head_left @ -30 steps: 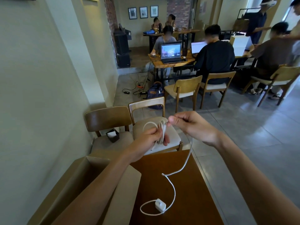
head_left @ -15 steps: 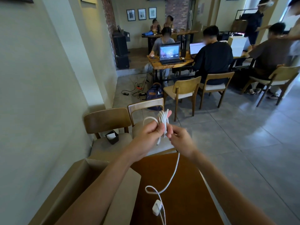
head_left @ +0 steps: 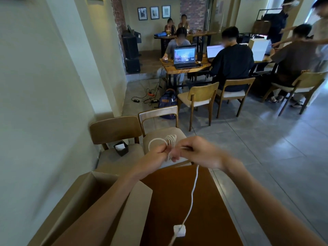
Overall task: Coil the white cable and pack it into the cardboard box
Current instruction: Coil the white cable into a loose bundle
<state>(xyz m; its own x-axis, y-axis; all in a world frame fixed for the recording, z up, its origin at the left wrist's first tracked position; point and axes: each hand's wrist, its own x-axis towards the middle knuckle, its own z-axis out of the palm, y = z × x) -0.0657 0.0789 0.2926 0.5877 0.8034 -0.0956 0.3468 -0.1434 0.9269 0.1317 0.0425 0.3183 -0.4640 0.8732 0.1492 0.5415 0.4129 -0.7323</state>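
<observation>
My left hand [head_left: 156, 155] grips a bundle of white cable loops [head_left: 166, 142] above the far edge of the brown table [head_left: 204, 210]. Right beside it, my right hand [head_left: 200, 153] pinches the free run of the same cable. From that hand the cable [head_left: 194, 185] hangs down to a small white adapter block [head_left: 179, 230], which is lifted over the table near its front edge. The open cardboard box [head_left: 85, 189] stands at the left of the table, under my left forearm.
Two wooden chairs [head_left: 115, 132] stand just beyond the table, one with a small dark holder [head_left: 121, 148] on its seat. A wall [head_left: 44, 103] runs along the left. Further back, people sit at tables with laptops; grey tiled floor [head_left: 266, 148] lies to the right.
My right hand pulled out to the right, came back to the bundle and laid on another loop. The slack curl on the table is gone and the adapter has been drawn up and straightened.
</observation>
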